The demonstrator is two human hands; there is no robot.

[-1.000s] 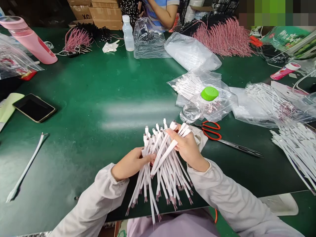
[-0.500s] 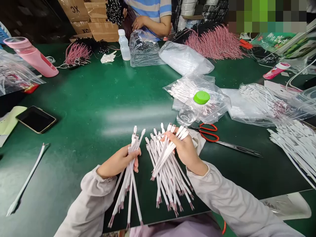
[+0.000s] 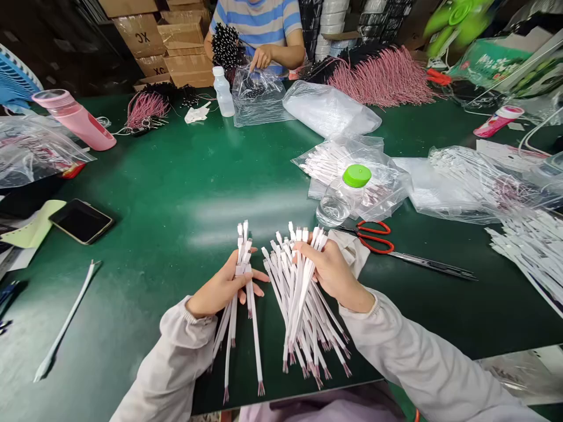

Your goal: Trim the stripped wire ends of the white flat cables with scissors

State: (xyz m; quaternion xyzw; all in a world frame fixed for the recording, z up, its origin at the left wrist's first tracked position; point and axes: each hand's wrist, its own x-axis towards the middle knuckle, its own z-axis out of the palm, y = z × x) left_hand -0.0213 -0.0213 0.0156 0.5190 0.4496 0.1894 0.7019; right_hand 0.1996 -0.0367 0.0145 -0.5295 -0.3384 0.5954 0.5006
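Note:
Near the front edge of the green table, my left hand (image 3: 226,282) is closed on a small bunch of white USB cables (image 3: 232,328). Their plugs point away from me and their stripped, reddish wire ends hang toward me. One cable in that bunch stands apart from the others. To the right, my right hand (image 3: 329,266) grips several white cables (image 3: 303,287) just below the plugs, thumb on top. Beneath these lies a fanned pile of like cables (image 3: 275,266) on the table; part of it is hidden by my right hand and its cables.
Red-handled scissors (image 3: 376,237), tweezers (image 3: 433,265) and a clear bottle with a green cap (image 3: 356,176) lie to the right, near bagged cables (image 3: 325,161). A phone (image 3: 81,221) and a single cable (image 3: 65,322) lie left. Across the table, a person's hand (image 3: 263,57) touches a plastic bag.
The cables in my right hand have swung from slanted to more upright over the pile. My left fingers have spread somewhat. Across the table, the co-worker's hand has moved down to the plastic bag.

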